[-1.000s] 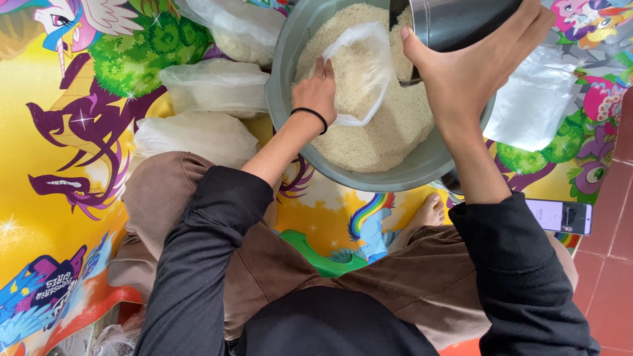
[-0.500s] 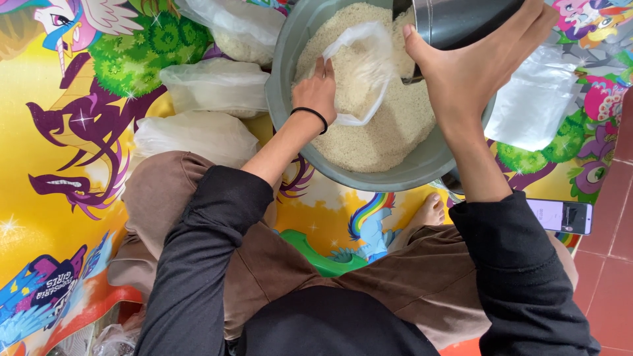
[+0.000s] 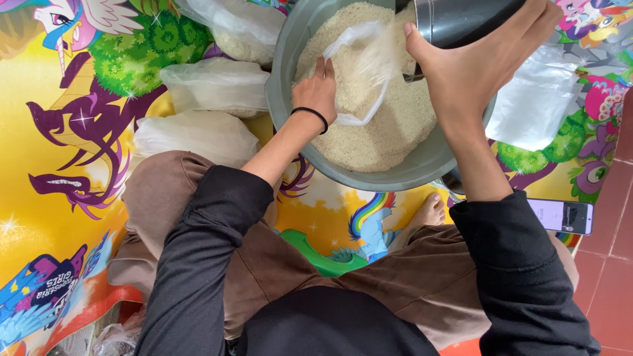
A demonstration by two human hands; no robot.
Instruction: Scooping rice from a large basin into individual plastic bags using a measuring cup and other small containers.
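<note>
A grey basin full of white rice sits on a colourful cartoon mat in front of my crossed legs. My left hand, with a black band on the wrist, holds a clear plastic bag open over the rice. My right hand grips a dark metal cup tilted against the bag's mouth. Rice shows inside the bag.
Three filled plastic bags of rice lie left of the basin: one at the top, one below it, one by my knee. A stack of empty clear bags lies to the right. A phone rests on the mat's right edge by red floor tiles.
The bag has sagged and folded a little in my left hand. Both hands and the cup stay at nearly the same place over the basin.
</note>
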